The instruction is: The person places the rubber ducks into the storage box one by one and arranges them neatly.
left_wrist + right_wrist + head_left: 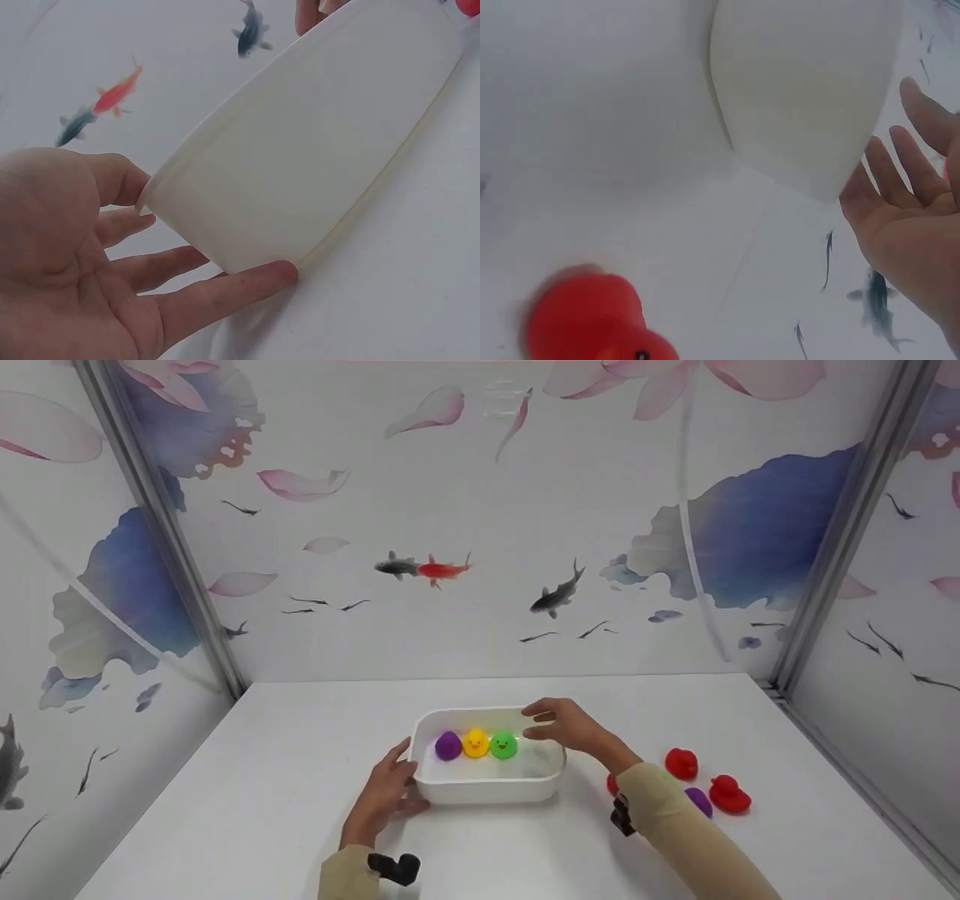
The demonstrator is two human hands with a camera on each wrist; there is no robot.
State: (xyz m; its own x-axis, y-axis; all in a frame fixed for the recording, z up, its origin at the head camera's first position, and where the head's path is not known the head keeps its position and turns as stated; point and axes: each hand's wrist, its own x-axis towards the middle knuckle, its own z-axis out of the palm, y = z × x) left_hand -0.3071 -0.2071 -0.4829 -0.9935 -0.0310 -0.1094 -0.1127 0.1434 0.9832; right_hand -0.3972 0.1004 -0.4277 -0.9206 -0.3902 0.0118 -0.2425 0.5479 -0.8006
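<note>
White plastic tub (487, 792) sits low-centre in the head view, holding a purple toy (448, 746), yellow duck (475, 745) and green duck (503, 745). The left hand (386, 787) grips its left end, fingers curled, seemingly steadying it; the right hand (568, 726) is at the right end, fingers loosely spread. Lower right, the sleeve (679, 825) partly hides a red toy (612, 784) near a red duck (730, 796).

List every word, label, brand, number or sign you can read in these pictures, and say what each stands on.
None: no text is readable in any view. The white tub, yellow duck and green duck show no lettering; the back wall shows fish and petals, not words.
</note>
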